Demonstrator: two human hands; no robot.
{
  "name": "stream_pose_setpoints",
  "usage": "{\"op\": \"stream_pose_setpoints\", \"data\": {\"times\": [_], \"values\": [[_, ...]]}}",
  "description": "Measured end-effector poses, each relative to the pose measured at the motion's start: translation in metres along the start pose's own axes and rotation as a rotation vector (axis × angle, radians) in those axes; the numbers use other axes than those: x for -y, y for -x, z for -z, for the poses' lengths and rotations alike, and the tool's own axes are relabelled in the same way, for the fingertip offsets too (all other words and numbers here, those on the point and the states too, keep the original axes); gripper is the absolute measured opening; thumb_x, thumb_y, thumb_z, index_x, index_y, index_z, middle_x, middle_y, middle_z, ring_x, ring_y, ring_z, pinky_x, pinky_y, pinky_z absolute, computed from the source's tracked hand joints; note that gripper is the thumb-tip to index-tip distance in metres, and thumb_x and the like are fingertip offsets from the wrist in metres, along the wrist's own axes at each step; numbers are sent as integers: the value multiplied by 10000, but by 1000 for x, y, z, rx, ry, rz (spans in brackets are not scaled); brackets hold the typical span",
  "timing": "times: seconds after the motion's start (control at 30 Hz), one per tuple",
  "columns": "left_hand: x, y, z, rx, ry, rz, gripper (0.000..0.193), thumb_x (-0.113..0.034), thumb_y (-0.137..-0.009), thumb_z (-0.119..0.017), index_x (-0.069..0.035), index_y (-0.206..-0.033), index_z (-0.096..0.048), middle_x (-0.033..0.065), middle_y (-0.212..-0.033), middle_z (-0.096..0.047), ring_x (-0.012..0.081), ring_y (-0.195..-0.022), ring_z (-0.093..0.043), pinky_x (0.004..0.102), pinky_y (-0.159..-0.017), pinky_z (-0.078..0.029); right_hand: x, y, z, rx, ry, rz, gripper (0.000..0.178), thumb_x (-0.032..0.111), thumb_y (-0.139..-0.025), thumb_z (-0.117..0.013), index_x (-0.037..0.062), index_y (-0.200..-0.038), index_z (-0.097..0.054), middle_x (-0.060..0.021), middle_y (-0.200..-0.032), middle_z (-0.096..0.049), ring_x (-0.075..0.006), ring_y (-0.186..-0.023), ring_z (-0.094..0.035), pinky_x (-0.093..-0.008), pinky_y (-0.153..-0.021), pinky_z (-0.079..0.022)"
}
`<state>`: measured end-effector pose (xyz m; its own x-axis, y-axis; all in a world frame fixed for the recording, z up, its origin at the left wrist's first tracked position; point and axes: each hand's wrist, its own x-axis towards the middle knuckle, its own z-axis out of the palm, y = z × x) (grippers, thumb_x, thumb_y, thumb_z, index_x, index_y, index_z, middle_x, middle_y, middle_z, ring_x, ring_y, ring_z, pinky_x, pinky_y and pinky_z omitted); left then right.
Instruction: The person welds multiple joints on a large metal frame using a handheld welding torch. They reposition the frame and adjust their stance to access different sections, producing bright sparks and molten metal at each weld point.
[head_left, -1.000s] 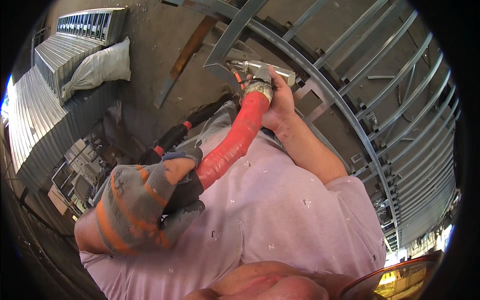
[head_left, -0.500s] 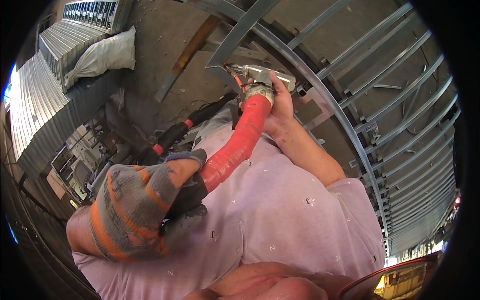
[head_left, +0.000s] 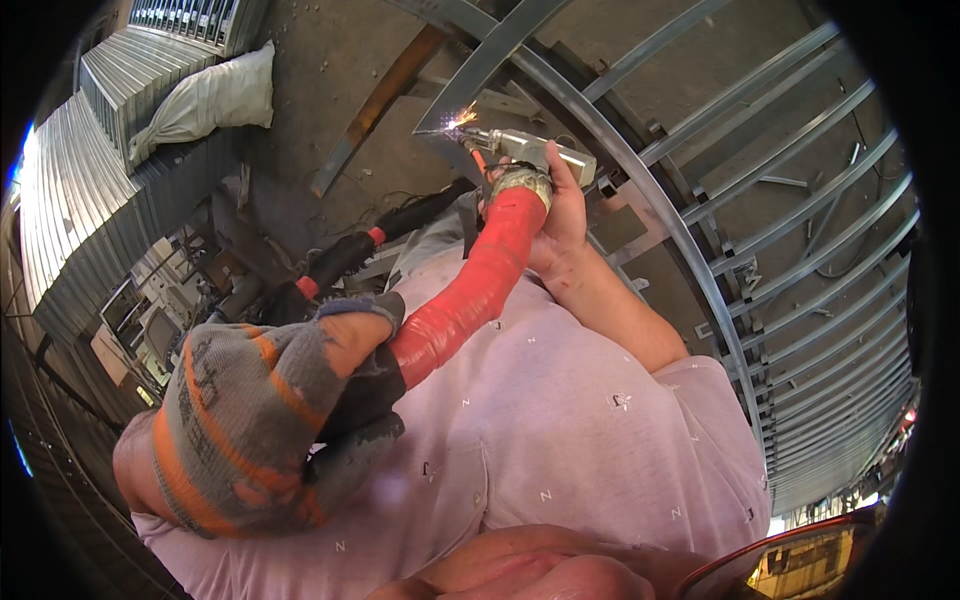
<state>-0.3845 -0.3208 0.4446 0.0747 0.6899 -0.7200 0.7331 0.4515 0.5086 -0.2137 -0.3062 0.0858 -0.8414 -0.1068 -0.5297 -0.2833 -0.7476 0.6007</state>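
Note:
My right hand [head_left: 562,220], bare, is wrapped around a silver welding gun [head_left: 545,150] with an orange tube beside its nozzle. Bright sparks [head_left: 460,118] fly where the nozzle tip meets the lower end of a flat steel bar [head_left: 495,62]. From the gun's back a thick red-wrapped cable [head_left: 470,295] runs down to my left hand [head_left: 250,420]. That hand wears a worn grey and orange glove and is closed around the cable's lower, black part; some of its fingers are hidden.
A curved steel rail [head_left: 655,180] with many crossbars [head_left: 800,220] fills the right side. A rusty flat bar [head_left: 385,95] lies on the ground. Stacked metal profiles [head_left: 80,210] and a white sack [head_left: 215,105] stand at left. A black hose [head_left: 345,255] trails behind the gloved hand.
Sparks and a bright glow have appeared at the gun's tip. My gloved left hand has shifted slightly left and down. The right hand keeps its hold, almost still.

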Motion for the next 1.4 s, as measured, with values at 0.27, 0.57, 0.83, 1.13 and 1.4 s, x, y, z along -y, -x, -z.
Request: {"op": "stream_pose_setpoints", "data": {"times": [0.27,0.57,0.83,1.13,1.4], "values": [[3,-5,8,28,12,14,585,-148,-815,-795,16,-1328,-568,154,-898,-719,377,-716,-710,467,-639,-555,5,-5,13,210,-75,-67,623,558,-1094,-538,-10,-1343,-595,-257,-1363,-664,-359,-1157,-676,-502,-1037,-559],[6,-7,16,53,20,21,587,-155,-827,-787,20,-1340,-561,159,-895,-720,381,-715,-713,472,-634,-559,4,-3,9,232,-90,-93,674,594,-1086,-533,7,-1415,-574,-255,-1376,-665,-361,-1182,-675,-509,-1042,-559],[6,-8,20,80,26,36,589,-161,-838,-780,23,-1350,-555,164,-893,-722,384,-714,-717,477,-628,-563,0,-2,8,221,-111,-65,707,614,-1083,-518,38,-1492,-534,-228,-1405,-653,-352,-1196,-671,-515,-1042,-558],[4,-3,19,64,12,42,569,-165,-837,-779,14,-1335,-570,162,-884,-720,378,-716,-722,475,-630,-572,-9,5,-7,54,-50,-26,673,679,-1054,-527,41,-1234,-643,-184,-1137,-734,-411,-962,-733,-522,-892,-629],[-3,4,13,-13,-30,45,527,-165,-820,-786,-8,-1292,-609,152,-868,-714,362,-721,-730,464,-640,-586,-12,8,-8,31,-14,-15,677,692,-1049,-526,41,-1175,-664,-163,-1075,-749,-403,-900,-747,-515,-854,-643]]}}
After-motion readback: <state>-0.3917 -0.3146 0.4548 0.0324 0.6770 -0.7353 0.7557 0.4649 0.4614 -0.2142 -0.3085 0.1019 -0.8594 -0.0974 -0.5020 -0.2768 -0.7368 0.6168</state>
